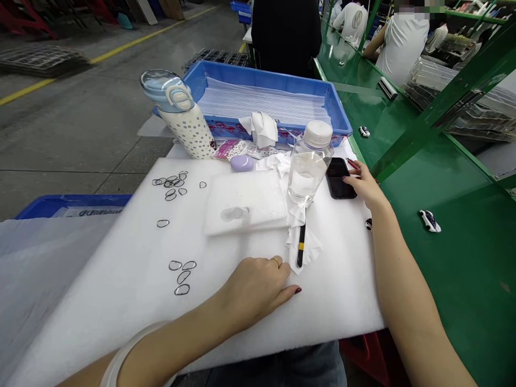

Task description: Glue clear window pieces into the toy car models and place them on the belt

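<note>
My left hand (pixel 260 287) rests on the white foam sheet (pixel 133 317), its fingers folded under and the thumb stretched out; nothing shows in it. Over at the right edge, my right hand (pixel 363 185) is open, with its fingertips at the side of a dark phone (pixel 339 180). Black tweezers (pixel 301 244) with a yellow band lie on crumpled tissue just beyond my left hand. Behind them stands a clear bottle (pixel 308 166) with a white cap. Several thin dark rings (pixel 182 277) lie loose on the foam at left. A smaller white foam block (pixel 250 193) carries a small clear piece (pixel 235 213).
At the back are a dotted tumbler (pixel 187 126), a purple egg-shaped case (pixel 242 163) and a blue tray (pixel 342 110) of white sheets. Small toy cars (pixel 430 221) sit on the green bench (pixel 463 269) beside a green post (pixel 427 118). Other people sit further off.
</note>
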`<state>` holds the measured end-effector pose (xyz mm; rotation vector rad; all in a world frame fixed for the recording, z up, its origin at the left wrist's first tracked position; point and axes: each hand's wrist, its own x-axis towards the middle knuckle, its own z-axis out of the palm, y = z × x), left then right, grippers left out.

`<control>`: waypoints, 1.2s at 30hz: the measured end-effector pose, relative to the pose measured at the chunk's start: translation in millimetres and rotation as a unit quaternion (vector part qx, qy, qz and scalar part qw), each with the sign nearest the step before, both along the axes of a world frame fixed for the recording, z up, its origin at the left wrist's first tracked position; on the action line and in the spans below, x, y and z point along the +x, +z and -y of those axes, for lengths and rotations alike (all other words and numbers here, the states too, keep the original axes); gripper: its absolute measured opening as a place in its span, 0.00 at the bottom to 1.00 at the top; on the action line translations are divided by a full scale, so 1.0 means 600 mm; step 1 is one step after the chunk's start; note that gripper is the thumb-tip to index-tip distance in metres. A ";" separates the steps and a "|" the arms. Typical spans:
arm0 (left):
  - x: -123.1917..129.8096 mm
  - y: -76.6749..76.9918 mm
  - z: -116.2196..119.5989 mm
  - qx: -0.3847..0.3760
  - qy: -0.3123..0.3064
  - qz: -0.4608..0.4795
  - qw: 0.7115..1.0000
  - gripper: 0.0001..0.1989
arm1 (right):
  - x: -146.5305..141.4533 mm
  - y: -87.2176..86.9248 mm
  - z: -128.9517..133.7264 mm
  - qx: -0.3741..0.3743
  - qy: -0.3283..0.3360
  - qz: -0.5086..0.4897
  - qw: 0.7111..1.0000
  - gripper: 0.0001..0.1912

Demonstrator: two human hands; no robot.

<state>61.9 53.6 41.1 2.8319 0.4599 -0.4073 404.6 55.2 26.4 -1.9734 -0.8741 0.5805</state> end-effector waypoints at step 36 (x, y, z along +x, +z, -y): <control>0.002 0.018 0.005 -0.002 -0.014 -0.003 1.000 0.15 | 0.099 0.091 0.258 -0.214 -0.207 0.157 0.942 0.31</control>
